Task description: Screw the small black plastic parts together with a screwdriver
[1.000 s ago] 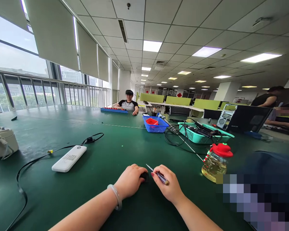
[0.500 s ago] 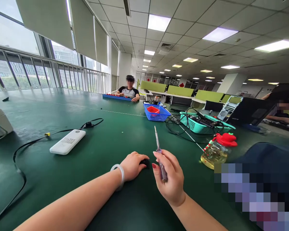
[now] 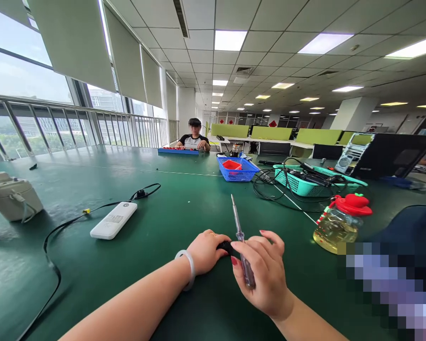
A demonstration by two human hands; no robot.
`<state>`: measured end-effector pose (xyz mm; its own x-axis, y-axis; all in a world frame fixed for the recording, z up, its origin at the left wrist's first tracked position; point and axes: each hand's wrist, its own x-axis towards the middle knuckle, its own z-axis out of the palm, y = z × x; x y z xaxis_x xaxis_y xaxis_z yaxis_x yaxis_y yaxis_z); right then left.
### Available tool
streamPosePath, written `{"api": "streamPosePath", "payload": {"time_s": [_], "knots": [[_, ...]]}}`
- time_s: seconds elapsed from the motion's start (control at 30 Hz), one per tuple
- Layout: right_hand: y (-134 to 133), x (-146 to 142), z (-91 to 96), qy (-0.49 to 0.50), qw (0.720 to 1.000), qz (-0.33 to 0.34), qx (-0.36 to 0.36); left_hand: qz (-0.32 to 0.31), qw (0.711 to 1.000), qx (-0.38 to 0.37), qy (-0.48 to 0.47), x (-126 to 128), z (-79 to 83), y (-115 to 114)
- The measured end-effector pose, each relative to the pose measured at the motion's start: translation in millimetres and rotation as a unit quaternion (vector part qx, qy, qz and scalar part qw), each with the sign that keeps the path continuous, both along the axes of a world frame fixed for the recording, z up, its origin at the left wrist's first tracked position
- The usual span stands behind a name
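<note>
A screwdriver (image 3: 240, 234) with a clear, purplish handle is in my right hand (image 3: 266, 274). Its metal tip points up and away from me, and my thumb and index finger pinch the handle while the other fingers are partly raised. Just to the left, my left hand (image 3: 206, 251) lies low over the green table with its fingers closed on a small black object (image 3: 226, 247). The hand covers most of that object, so its kind cannot be made out. The right hand's fingertips are close to its right end; whether they touch cannot be told.
On the left lie a white power bank (image 3: 114, 220), a black cable (image 3: 71, 220) and a beige bottle (image 3: 16, 196). A blue basket (image 3: 237, 174), a teal basket (image 3: 300, 187) with cables, and a red-lidded jar (image 3: 335, 232) stand right. A person (image 3: 194, 137) sits across the table (image 3: 156, 203).
The view has shifted, so things sit further right and slightly lower. My right hand's outer fingers have lifted and spread from the screwdriver. More of the black object shows beside my left hand.
</note>
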<state>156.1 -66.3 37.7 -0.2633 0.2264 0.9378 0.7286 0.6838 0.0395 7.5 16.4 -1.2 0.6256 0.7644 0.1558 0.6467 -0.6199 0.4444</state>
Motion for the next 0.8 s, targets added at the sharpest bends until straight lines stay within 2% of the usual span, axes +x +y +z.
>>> {"api": "streamPosePath", "payload": {"time_s": [0.17,0.4,0.5,0.57,0.67,0.8], "knots": [[6.0,7.7,-8.8,0.003,0.998,0.0,-0.062,-0.005,0.998,0.045,0.041,0.5,1.1,-0.8],[28.5,32.1,-22.4,0.108,0.975,0.045,-0.19,0.067,0.998,-0.009,0.019,-1.0,1.4,-1.2],[27.1,34.8,-23.6,0.155,0.962,0.084,-0.208,0.075,0.997,-0.02,0.019,-0.8,3.1,-2.5],[22.0,32.1,-22.1,0.14,0.96,0.126,-0.205,0.073,0.997,-0.022,0.016,-0.7,3.3,-2.6],[14.3,25.2,-19.6,0.065,0.963,0.174,-0.197,0.072,0.997,-0.018,0.016,-0.7,2.1,-1.8],[11.2,17.4,-19.4,-0.029,0.972,0.163,-0.168,0.072,0.997,-0.011,0.018,-1.0,0.6,-1.0]]}}
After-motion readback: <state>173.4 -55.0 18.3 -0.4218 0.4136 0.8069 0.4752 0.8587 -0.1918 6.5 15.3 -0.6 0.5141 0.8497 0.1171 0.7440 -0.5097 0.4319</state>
